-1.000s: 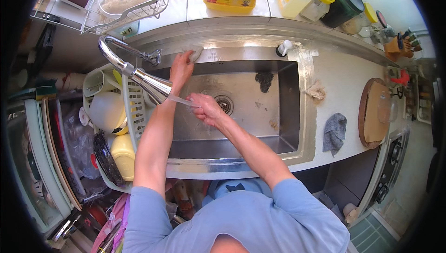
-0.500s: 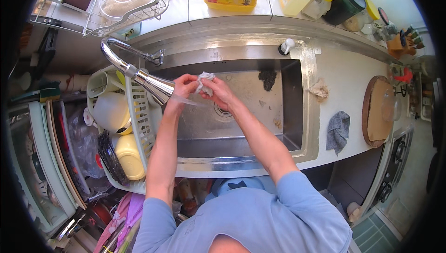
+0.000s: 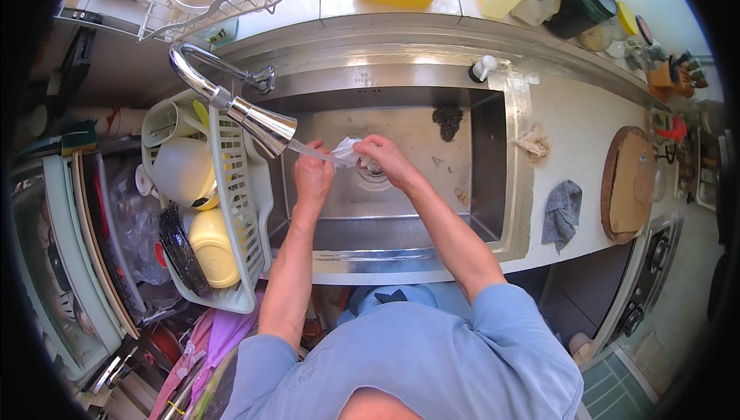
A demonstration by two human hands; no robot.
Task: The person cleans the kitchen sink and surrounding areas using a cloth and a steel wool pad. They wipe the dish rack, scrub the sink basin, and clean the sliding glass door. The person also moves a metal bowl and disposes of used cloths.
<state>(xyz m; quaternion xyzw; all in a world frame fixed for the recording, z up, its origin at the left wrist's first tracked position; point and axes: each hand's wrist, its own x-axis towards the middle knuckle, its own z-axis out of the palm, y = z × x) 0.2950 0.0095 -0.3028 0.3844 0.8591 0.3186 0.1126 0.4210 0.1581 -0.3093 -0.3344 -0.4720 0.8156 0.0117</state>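
Both hands hold a wet, crumpled white cloth (image 3: 346,151) over the stainless steel sink (image 3: 401,233). My left hand (image 3: 314,175) grips its left end, fingers closed, right by the stream of water. My right hand (image 3: 388,159) pinches the cloth's other end, above the drain (image 3: 373,174). Water runs from the chrome faucet (image 3: 266,127) at the left onto the cloth and my left hand. How the fingertips sit inside the folds is hidden.
A dish rack (image 3: 243,204) with yellow containers stands left of the sink. A dark scouring pad (image 3: 448,122) lies in the basin's far right. On the right counter are a beige rag (image 3: 533,143), a grey cloth (image 3: 562,215) and a round wooden board (image 3: 626,185). Bottles line the back ledge.
My hands have moved apart, spreading the bunched cloth between them. My left hand is lower, and the water now meets the cloth. The view has shifted slightly.
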